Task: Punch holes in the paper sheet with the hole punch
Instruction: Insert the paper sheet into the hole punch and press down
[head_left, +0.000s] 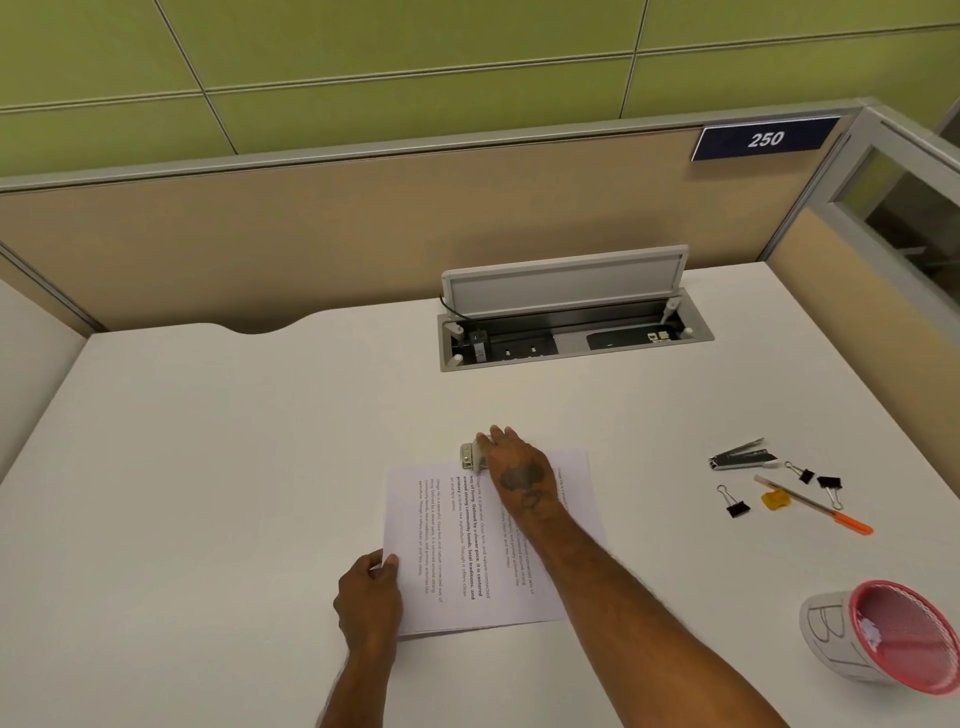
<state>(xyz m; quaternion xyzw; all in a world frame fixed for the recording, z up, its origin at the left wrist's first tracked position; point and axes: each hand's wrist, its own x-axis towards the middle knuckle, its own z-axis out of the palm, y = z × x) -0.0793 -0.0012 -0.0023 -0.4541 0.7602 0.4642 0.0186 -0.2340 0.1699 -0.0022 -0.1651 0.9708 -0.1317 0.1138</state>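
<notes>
A printed paper sheet (457, 551) lies on the white desk (208, 467), text running sideways. A small pale hole punch (471, 453) sits at the sheet's far edge, mostly hidden under my right hand (514, 470), which lies flat on top of it with fingers together. My left hand (370, 592) grips the sheet's near left edge, thumb on top of the paper.
To the right lie a stapler (743, 456), three black binder clips (733, 501), an orange pen (815, 506) and a small yellow item (775, 500). A pink mesh cup (898, 634) rests tipped at the near right. An open cable box (571, 322) is set in the desk's back.
</notes>
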